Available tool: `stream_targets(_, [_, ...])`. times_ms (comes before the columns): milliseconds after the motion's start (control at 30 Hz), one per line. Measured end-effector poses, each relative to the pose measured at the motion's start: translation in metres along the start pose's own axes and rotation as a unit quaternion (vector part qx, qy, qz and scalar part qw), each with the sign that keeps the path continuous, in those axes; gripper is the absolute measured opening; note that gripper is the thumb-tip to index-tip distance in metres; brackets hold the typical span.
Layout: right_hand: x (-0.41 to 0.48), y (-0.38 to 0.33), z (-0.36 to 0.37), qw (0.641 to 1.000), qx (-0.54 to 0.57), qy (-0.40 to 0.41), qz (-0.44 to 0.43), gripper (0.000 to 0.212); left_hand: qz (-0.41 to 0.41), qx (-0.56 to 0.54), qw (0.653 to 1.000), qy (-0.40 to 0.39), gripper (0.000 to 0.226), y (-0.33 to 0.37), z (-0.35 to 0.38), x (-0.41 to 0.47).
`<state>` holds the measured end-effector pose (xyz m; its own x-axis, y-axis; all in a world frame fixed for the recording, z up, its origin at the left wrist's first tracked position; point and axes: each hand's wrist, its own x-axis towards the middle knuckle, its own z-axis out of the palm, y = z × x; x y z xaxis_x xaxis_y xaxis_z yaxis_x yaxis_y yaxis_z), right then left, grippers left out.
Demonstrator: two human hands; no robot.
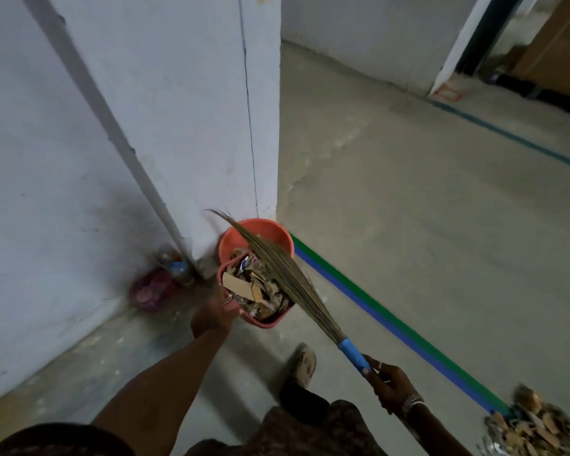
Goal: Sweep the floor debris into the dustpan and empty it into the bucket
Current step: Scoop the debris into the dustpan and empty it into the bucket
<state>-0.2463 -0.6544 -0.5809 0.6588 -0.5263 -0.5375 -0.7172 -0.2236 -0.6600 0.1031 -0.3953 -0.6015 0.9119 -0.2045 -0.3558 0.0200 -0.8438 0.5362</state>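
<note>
At the bucket: a coral bucket point(241, 240) is stood on the floor against the wall corner. A loaded dustpan point(267, 322) of the same colour is held at its near rim, over the mouth.
Dustpan load: a cardboard scrap point(241, 286), wrappers and dry leaves are heaped in the pan. None of it is judged to have been tipped out yet.
Left hand point(213, 315): closed round the dustpan's handle, just on the near side of the bucket; the fingers are blurred.
Right hand point(387, 380): wrapped round the blue handle of a grass broom point(287, 278), well to the near right of the bucket.
Broom: the bristles are laid across the load, with the tip past the bucket's far rim.
Debris pile point(533, 426): left unswept on the floor, well apart from the bucket to the near right, at the end of a green and blue tape line point(359, 294).
Left of the bucket: a plastic bottle point(178, 266) and a pink object point(150, 289) are seen at the foot of a pipe.
Risk, spill: light wrappers and leaves could be dropped outside the rim if the pan is tilted off-centre.
Risk, flick: the springy bristles could scatter pieces if swept too briskly.
Risk, topple: the bucket could be knocked over if the pan is pressed on its near rim.
</note>
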Motion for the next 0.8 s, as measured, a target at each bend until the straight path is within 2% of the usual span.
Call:
stream_targets(100, [0.036,-0.021,0.009,1.000,0.004,-0.010,-0.004,0.040,0.005,-0.014,1.000,0.006,0.072,-0.002,-0.010,0.037])
stream_targets(233, [0.088,-0.043,0.024,1.000,0.016,-0.013,-0.011,0.039,0.021,-0.012,1.000,-0.004,0.051,0.013,-0.022,0.090])
stream_targets(333, [0.129,-0.057,0.030,1.000,0.016,-0.010,-0.007,0.041,0.021,0.023,1.000,-0.003,0.060,0.029,-0.027,0.130])
stream_targets(533, [0.193,-0.087,0.053,1.000,0.004,-0.022,0.019,0.047,0.029,0.096,0.995,-0.003,0.056,0.039,-0.031,0.215])
stream_targets(633, [0.210,-0.101,0.064,0.999,0.008,-0.015,0.049,0.047,0.008,0.148,0.989,0.006,0.049,0.046,-0.031,0.246])
stream_targets(800, [0.243,-0.121,0.088,0.997,-0.017,-0.011,0.073,0.050,-0.032,0.172,0.984,-0.031,0.038,0.039,-0.019,0.314])
